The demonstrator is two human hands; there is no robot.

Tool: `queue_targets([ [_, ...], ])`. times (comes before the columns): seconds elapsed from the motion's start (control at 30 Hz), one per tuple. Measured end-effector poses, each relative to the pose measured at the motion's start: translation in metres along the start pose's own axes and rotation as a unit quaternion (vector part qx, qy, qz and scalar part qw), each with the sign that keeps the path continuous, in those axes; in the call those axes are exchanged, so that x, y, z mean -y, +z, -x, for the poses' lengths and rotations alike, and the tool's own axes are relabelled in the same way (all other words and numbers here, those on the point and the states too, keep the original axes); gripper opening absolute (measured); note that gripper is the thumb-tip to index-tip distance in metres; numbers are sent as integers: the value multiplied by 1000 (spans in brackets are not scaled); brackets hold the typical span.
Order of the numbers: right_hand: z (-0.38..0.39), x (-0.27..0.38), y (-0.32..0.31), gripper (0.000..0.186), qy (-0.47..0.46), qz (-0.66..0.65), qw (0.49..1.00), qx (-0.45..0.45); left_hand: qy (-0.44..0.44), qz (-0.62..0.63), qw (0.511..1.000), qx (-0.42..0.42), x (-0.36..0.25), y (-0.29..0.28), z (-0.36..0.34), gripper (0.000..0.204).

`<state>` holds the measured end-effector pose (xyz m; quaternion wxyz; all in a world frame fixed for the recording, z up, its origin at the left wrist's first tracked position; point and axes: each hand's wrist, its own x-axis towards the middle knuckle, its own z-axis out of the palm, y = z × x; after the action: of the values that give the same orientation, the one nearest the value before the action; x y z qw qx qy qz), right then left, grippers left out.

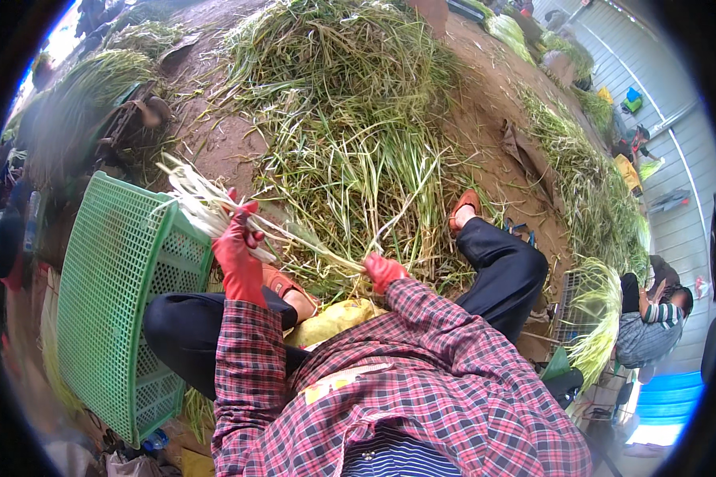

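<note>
Pale stalks (195, 197) clamped in left hand (239, 253), jutting out leftward, right hand (384, 272) closed on strand (323, 250)

- Head view: left one of two fisheye cameras on the wearer's head, facing down and forward.
- Nearest: shirt (422, 397), lower centre; left hand (239, 256) and right hand (385, 272) close beyond, mid-frame.
- Farther: pile (342, 71), upper centre; wall (644, 71), bending at upper right.
</note>
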<state>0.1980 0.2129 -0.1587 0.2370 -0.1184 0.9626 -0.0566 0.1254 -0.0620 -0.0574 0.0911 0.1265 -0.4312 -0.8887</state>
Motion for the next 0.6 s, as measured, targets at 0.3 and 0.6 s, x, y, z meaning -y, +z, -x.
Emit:
queue_targets([
  [0.3, -14, -49, -19, 33, 212, -56, 943, 252, -84, 48, 992, 86, -12, -7, 3, 46],
  [0.6, -69, 80, -47, 95, -164, -768, 570, 242, -168, 39, 982, 75, 23, 14, 17, 44],
])
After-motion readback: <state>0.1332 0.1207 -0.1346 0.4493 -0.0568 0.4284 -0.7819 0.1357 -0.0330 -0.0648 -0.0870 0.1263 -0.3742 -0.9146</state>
